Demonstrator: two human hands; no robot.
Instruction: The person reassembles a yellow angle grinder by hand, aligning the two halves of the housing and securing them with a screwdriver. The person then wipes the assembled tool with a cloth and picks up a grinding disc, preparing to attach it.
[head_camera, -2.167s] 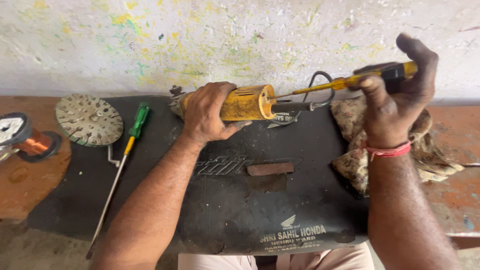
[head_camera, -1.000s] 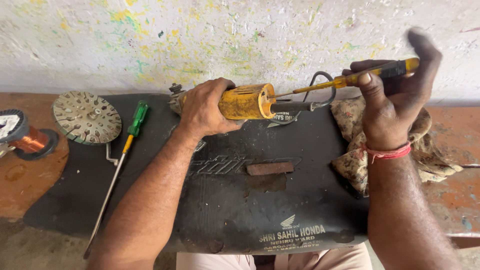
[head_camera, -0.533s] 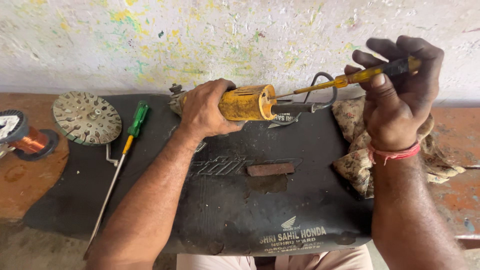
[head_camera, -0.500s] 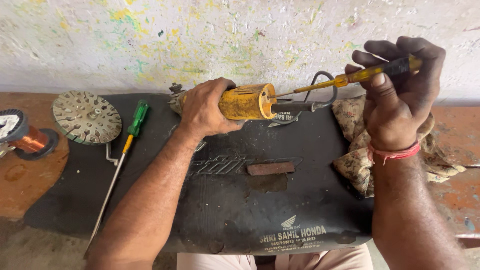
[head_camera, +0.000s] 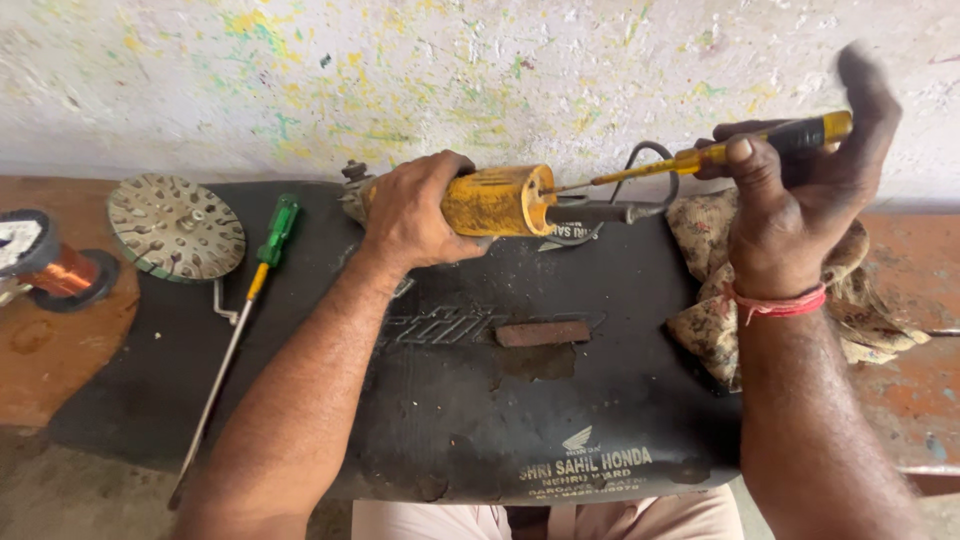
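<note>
Yellow tool body (head_camera: 497, 200) under left hand (head_camera: 412, 212) — screwdriver (head_camera: 720, 152) in right hand (head_camera: 800, 205).

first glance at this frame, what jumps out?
The yellow tool body, gripped by the left hand at the middle of the black mat. The right hand holds a yellow-handled screwdriver whose tip goes into the body's open end. To the left lie a green-handled screwdriver, a perforated round disc and a copper wire spool.

Left hand (head_camera: 415, 205) grips the yellow motor housing (head_camera: 497, 200) at twelve o'clock, while the right hand (head_camera: 800, 200) at two o'clock pokes a yellow-handled screwdriver (head_camera: 720, 152) into its end.
</note>
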